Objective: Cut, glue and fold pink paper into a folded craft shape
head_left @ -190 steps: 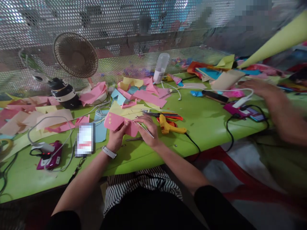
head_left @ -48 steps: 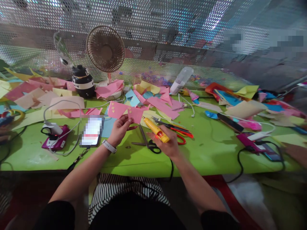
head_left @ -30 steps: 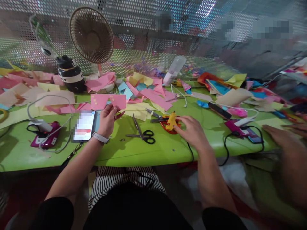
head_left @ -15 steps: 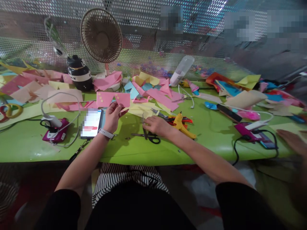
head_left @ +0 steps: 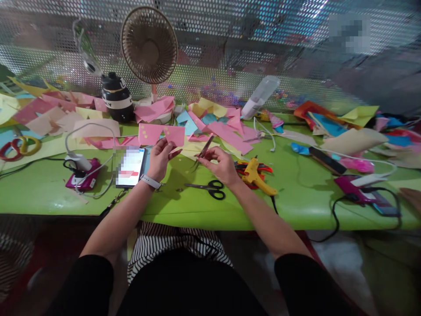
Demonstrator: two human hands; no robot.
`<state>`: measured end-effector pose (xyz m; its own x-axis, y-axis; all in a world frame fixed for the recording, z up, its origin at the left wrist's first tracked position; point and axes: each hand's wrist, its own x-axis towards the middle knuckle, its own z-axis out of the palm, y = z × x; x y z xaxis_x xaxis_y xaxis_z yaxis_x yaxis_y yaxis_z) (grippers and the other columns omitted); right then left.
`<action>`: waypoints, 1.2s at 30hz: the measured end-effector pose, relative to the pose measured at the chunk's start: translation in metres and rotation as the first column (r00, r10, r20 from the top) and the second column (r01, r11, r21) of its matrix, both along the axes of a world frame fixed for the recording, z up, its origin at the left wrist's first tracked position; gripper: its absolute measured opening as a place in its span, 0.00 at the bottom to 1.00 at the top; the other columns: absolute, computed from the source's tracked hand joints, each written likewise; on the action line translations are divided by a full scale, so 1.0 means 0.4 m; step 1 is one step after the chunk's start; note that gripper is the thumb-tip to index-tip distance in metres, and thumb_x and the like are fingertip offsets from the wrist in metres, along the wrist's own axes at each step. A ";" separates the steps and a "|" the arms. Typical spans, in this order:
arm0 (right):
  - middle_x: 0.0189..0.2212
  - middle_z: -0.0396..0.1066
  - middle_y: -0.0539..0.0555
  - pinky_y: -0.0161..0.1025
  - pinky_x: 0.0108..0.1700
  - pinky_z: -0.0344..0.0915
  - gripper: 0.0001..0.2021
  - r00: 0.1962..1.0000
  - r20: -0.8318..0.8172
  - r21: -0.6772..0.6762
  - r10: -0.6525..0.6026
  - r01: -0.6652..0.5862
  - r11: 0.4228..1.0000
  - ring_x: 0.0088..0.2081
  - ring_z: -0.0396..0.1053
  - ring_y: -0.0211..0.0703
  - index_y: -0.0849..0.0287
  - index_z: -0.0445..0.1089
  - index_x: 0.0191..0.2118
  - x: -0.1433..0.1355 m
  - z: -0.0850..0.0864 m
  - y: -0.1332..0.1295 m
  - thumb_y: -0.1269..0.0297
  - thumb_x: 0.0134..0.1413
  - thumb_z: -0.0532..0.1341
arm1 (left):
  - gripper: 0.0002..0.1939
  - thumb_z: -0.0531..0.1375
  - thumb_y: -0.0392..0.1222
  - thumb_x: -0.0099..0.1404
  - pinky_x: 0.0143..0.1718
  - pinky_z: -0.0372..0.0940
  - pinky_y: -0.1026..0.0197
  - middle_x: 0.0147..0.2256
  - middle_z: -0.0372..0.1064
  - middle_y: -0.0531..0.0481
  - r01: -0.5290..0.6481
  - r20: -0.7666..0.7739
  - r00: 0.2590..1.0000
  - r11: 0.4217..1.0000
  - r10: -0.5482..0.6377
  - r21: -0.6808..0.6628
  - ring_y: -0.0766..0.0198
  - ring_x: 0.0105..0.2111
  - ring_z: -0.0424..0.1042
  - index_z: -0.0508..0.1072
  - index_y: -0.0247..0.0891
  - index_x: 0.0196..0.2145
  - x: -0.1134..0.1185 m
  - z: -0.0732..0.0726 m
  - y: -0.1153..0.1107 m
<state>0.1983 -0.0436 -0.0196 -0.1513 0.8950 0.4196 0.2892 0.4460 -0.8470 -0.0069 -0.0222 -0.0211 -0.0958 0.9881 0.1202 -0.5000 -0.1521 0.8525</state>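
A pink card [head_left: 149,134] with small yellow marks and a notch in its lower edge is pinched in my left hand [head_left: 160,159]. My right hand [head_left: 219,164] holds dark tweezers [head_left: 206,147] between thumb and fingers, a short way right of the card and not touching it. Black-handled scissors [head_left: 210,188] lie on the green table [head_left: 177,210] below my right hand. Beside my left wrist rests a phone [head_left: 131,167] with a lit screen. A yellow glue gun [head_left: 256,176] lies to the right of my right hand.
Paper scraps [head_left: 226,134] spread along the back, with a black bottle [head_left: 116,98], a fan [head_left: 149,46] and a clear bottle [head_left: 261,96]. Power strips [head_left: 83,175] with cables stand at left and right. Another person's hand [head_left: 411,195] shows at the right edge.
My right hand has lifted from beside the scissors, raising the tweezers off the table. My left hand still holds the pink card. The view has shifted slightly, and the other person's hand shows less.
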 end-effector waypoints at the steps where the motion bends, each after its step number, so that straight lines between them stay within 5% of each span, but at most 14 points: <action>1: 0.30 0.77 0.52 0.40 0.37 0.72 0.15 0.999 0.023 -0.026 0.031 -0.030 0.999 0.31 0.74 0.41 0.57 0.72 0.33 -0.004 -0.010 0.003 0.51 0.48 0.69 | 0.11 0.69 0.42 0.55 0.45 0.74 0.51 0.32 0.71 0.51 0.000 0.004 1.000 1.000 0.000 0.000 0.64 0.35 0.74 0.73 0.38 0.34 0.000 0.000 0.000; 4: 0.29 0.77 0.52 0.40 0.36 0.71 0.16 0.993 0.077 -0.072 0.092 -0.087 0.994 0.30 0.73 0.41 0.58 0.74 0.31 -0.012 -0.034 0.009 0.48 0.48 0.69 | 0.11 0.69 0.42 0.54 0.45 0.74 0.51 0.31 0.71 0.52 -0.004 0.014 1.000 1.000 0.003 0.003 0.64 0.34 0.73 0.73 0.38 0.34 0.001 0.001 -0.001; 9: 0.27 0.75 0.51 0.39 0.32 0.68 0.19 1.000 0.015 -0.109 0.024 -0.022 0.994 0.27 0.70 0.40 0.56 0.68 0.31 -0.025 -0.050 0.005 0.47 0.44 0.71 | 0.12 0.69 0.43 0.54 0.47 0.72 0.51 0.32 0.70 0.52 0.006 0.000 1.000 1.000 -0.006 -0.011 0.64 0.35 0.73 0.73 0.38 0.34 0.000 0.000 -0.002; 13: 0.29 0.76 0.53 0.41 0.34 0.70 0.19 0.996 0.083 -0.122 0.040 -0.030 0.992 0.29 0.72 0.43 0.57 0.70 0.38 -0.022 -0.039 -0.002 0.48 0.48 0.68 | 0.10 0.68 0.42 0.55 0.48 0.71 0.51 0.33 0.70 0.52 0.012 -0.015 1.000 1.000 -0.012 -0.009 0.64 0.35 0.73 0.72 0.38 0.34 -0.002 -0.002 -0.001; 16: 0.31 0.76 0.56 0.41 0.32 0.70 0.15 0.968 0.236 -0.072 0.087 -0.072 0.995 0.29 0.72 0.43 0.58 0.73 0.30 -0.006 -0.020 -0.009 0.49 0.52 0.65 | 0.10 0.68 0.42 0.56 0.48 0.71 0.51 0.32 0.70 0.52 0.006 -0.022 1.000 1.000 -0.006 -0.008 0.64 0.35 0.73 0.72 0.38 0.33 -0.003 -0.003 0.001; 20: 0.22 0.73 0.51 0.37 0.24 0.65 0.14 0.937 0.302 -0.252 0.176 -0.100 0.962 0.21 0.69 0.40 0.58 0.76 0.30 0.024 -0.003 -0.015 0.52 0.54 0.62 | 0.11 0.68 0.42 0.55 0.48 0.72 0.50 0.32 0.69 0.52 -0.003 -0.011 1.000 1.000 0.003 -0.013 0.65 0.34 0.73 0.72 0.38 0.33 -0.002 -0.003 0.001; 25: 0.22 0.73 0.49 0.34 0.21 0.65 0.17 0.974 0.079 -0.468 0.213 -0.152 0.871 0.17 0.67 0.35 0.59 0.76 0.34 0.039 -0.001 -0.005 0.48 0.49 0.67 | 0.11 0.69 0.42 0.54 0.48 0.72 0.50 0.32 0.70 0.52 0.004 0.022 1.000 1.000 -0.003 -0.010 0.66 0.33 0.72 0.72 0.37 0.33 -0.003 -0.004 0.000; 31: 0.21 0.74 0.48 0.32 0.24 0.70 0.24 0.935 -0.355 -0.612 0.022 -0.250 0.750 0.21 0.72 0.37 0.60 0.75 0.35 0.014 -0.006 0.008 0.52 0.30 0.76 | 0.14 0.71 0.45 0.51 0.47 0.73 0.54 0.31 0.69 0.53 0.009 0.014 1.000 1.000 -0.009 -0.019 0.67 0.33 0.72 0.72 0.37 0.32 -0.002 -0.002 -0.001; 36: 0.14 0.68 0.46 0.30 0.16 0.61 0.20 0.925 -0.370 -0.530 -0.085 -0.135 0.837 0.14 0.65 0.33 0.59 0.69 0.23 0.002 -0.024 0.013 0.50 0.35 0.75 | 0.16 0.71 0.46 0.50 0.44 0.74 0.55 0.31 0.70 0.53 0.005 0.025 1.000 1.000 -0.004 -0.020 0.66 0.33 0.73 0.72 0.38 0.32 0.001 -0.006 0.000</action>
